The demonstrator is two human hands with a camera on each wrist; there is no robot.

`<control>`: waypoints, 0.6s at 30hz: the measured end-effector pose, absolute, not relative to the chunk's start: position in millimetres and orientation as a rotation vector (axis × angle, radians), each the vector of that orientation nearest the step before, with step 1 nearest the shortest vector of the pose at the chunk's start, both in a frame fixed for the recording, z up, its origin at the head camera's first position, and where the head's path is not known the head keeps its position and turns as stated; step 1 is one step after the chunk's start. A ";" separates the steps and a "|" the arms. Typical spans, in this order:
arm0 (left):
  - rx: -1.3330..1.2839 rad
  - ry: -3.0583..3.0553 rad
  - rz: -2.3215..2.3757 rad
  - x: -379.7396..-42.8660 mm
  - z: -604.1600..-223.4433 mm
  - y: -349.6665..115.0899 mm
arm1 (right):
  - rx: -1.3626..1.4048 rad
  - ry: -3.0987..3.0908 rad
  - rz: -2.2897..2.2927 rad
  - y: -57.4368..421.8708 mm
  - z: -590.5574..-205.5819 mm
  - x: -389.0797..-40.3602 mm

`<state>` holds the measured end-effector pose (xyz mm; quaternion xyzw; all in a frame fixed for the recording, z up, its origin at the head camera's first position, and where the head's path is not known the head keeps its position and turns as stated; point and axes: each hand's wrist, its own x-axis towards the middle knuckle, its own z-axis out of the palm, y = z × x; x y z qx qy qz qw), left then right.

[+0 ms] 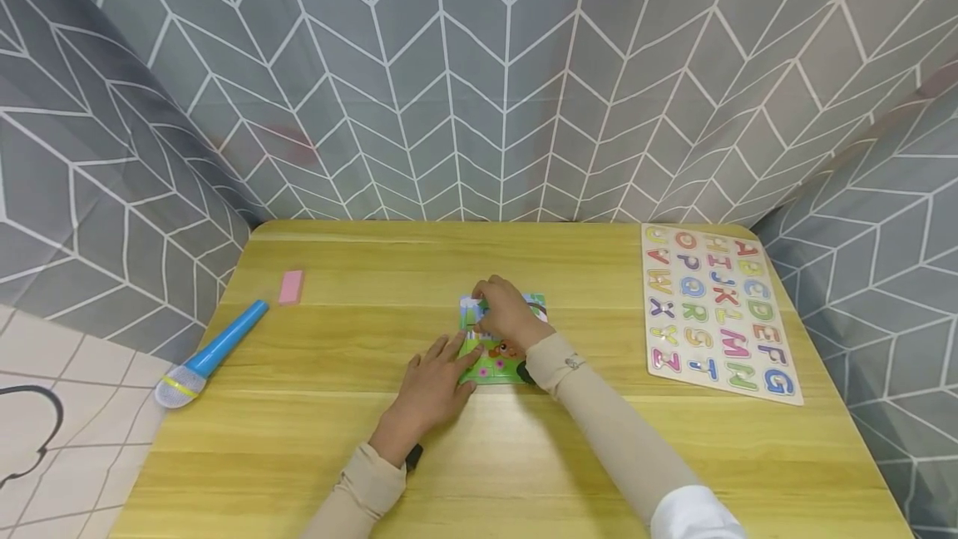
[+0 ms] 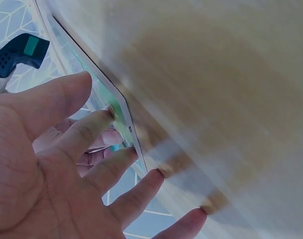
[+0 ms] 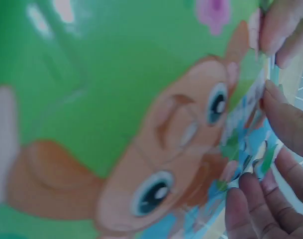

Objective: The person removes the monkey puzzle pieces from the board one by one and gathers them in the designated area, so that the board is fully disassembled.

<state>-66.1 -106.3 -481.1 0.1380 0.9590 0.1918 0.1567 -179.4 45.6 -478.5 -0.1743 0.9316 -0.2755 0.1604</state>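
Observation:
A jigsaw puzzle (image 1: 490, 368) with a brown cartoon animal on green lies at the middle of the table. My left hand (image 1: 434, 385) rests with spread fingers at its left edge; in the left wrist view some fingertips (image 2: 126, 155) touch the rim and others the tabletop. Over the puzzle's upper part is my right hand (image 1: 509, 314). In the right wrist view its thumb and fingers pinch a small puzzle piece (image 3: 263, 162) with a rounded knob, close over the picture. The right hand covers part of the puzzle's upper half in the head view.
On the right of the wooden table (image 1: 337, 439) lies an alphabet board (image 1: 703, 314) with colourful letters. A blue toy microphone (image 1: 217, 353) sits at the left edge, with a pink block (image 1: 291, 287) beyond it. Grey patterned curtains (image 1: 479, 81) hang behind and at both sides.

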 end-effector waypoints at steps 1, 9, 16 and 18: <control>0.398 2.745 0.548 -66.4 -481.0 -106.1 | -0.505 2.657 -0.805 47.3 -479.5 -179.0; 0.394 2.750 0.562 -69.1 -478.7 -104.0 | -0.520 2.577 -1.066 56.9 -486.3 -176.0; 0.365 2.782 0.558 -69.2 -475.1 -105.8 | -0.490 2.655 -1.287 77.6 -483.0 -173.3; 0.343 2.784 0.566 -69.1 -473.9 -106.9 | -0.423 2.674 -1.345 89.5 -481.5 -173.9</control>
